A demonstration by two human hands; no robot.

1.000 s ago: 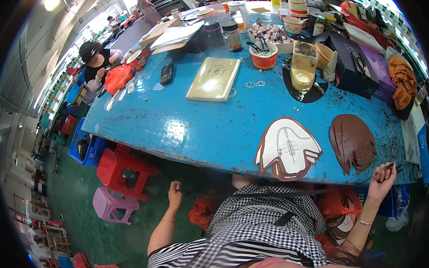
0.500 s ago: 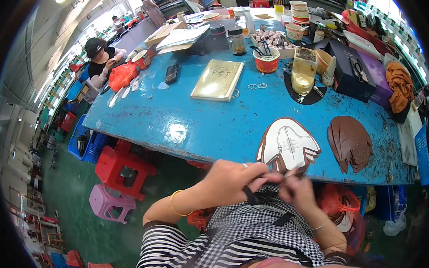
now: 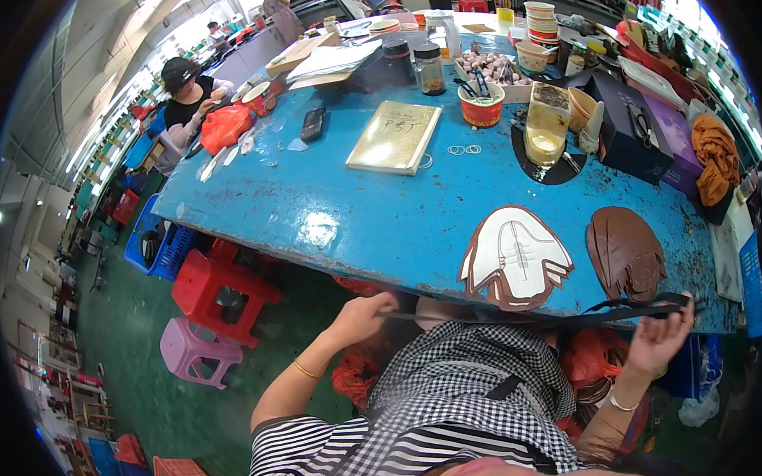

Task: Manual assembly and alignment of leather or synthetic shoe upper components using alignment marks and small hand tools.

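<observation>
A long black strap point(image 3: 581, 319) runs across my front, just at the table's near edge. One end of it comes out of my left hand point(image 3: 363, 319), which is closed in a fist. My right hand point(image 3: 660, 339) grips the other side with bent fingers, where the strap folds into a loop. Beyond the strap lies a stack of brown shoe-upper-shaped pieces point(image 3: 474, 272) with a white marked template point(image 3: 515, 246) on top. Another stack of brown pieces point(image 3: 620, 246) sits to its right, close to my right hand. I wear a black-and-white checked apron point(image 3: 470, 377).
On the blue table point(image 3: 270, 191) lie a gold-coloured book point(image 3: 393, 137), a phone point(image 3: 312, 124) and a tub of tools point(image 3: 481, 109). A dirty clear container point(image 3: 549, 123) stands further right. Stools point(image 3: 219, 294) are at the left; a red bag point(image 3: 599, 356) hangs below the table. Another person point(image 3: 193, 102) sits far left.
My hands were close together at the waist. They have spread apart, left hand to the left and right hand to the right, with the black strap now stretched between them.
</observation>
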